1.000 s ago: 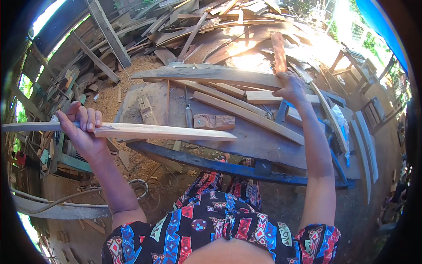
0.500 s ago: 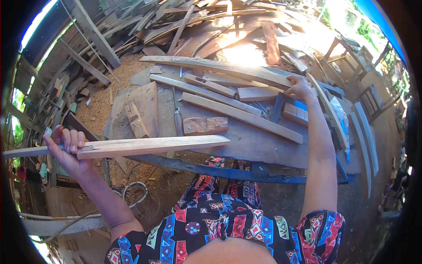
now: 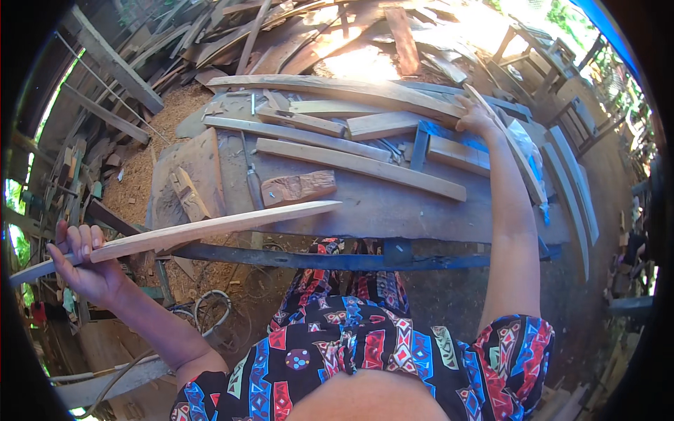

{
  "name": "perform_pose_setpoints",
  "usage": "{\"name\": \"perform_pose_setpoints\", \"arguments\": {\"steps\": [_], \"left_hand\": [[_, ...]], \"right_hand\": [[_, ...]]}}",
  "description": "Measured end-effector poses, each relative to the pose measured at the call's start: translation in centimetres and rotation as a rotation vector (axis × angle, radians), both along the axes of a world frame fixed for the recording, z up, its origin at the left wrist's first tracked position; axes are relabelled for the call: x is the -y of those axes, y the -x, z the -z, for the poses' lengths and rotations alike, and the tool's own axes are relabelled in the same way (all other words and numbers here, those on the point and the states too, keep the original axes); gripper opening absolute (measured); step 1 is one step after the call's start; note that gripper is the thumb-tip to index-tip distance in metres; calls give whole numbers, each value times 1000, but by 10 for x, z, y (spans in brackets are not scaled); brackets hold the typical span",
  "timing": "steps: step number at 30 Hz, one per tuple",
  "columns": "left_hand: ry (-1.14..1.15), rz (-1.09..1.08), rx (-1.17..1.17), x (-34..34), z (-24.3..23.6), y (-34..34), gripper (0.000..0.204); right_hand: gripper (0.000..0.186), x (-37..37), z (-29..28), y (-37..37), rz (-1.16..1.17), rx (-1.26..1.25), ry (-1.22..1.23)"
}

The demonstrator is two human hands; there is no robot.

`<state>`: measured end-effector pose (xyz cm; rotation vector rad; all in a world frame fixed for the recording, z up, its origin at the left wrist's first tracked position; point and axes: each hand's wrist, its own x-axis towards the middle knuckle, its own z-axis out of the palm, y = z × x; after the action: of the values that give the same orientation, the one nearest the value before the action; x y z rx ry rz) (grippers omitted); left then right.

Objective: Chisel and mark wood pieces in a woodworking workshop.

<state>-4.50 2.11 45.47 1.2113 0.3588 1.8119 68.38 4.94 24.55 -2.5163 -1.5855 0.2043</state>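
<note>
My left hand (image 3: 90, 270) is closed around a long pale strip of wood (image 3: 217, 226), its tapered end pointing right over the near edge of the workbench. A narrower greyish length of wood (image 3: 38, 271) sticks out on the other side of the fist; I cannot tell if it is the same piece. My right hand (image 3: 479, 118), fingers apart, touches the right end of a long, slightly curved plank (image 3: 337, 89) lying across the back of the bench. Close by that hand is another long curved strip (image 3: 511, 151), standing slantwise at the bench's right.
Straight wooden bars (image 3: 365, 168), a carved block (image 3: 298, 187), a chisel-like tool (image 3: 253, 184) and a notched piece (image 3: 188, 194) lie on the bench (image 3: 365, 219). Offcuts (image 3: 210, 42) are heaped behind. Curved strips (image 3: 570, 189) and a wooden chair frame (image 3: 583, 116) stand right; hoses (image 3: 213, 302) lie lower left.
The view has shifted. My left hand has lowered, tilting the strip so its right end points up. My right hand's fingers have loosened at the plank's end, and the plank has slid slightly right.
</note>
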Motion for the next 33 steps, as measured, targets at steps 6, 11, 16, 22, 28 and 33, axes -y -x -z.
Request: {"name": "perform_pose_setpoints", "arguments": {"steps": [6, 11, 16, 22, 28, 33], "left_hand": [[-91, -127, 22, 10, -5, -18, 59], [-158, -291, -15, 22, -3, -30, 82], [-182, -387, -88, 22, -7, -57, 81], [-291, -271, -89, 11, -21, -84, 66], [-361, 80, -81, -4, -48, -88, 23], [-436, 298, -141, -26, -57, -115, 15]], "right_hand": [[71, 44, -22, 45, -96, 74, -337], [58, 107, 0, 110, -232, -173, -116], [61, 154, 36, 168, -222, -56, -314], [47, 155, 59, 183, -94, 0, -617], [45, 156, 71, 180, -56, 36, -729], [45, 158, 70, 179, -48, -4, -706]]}}
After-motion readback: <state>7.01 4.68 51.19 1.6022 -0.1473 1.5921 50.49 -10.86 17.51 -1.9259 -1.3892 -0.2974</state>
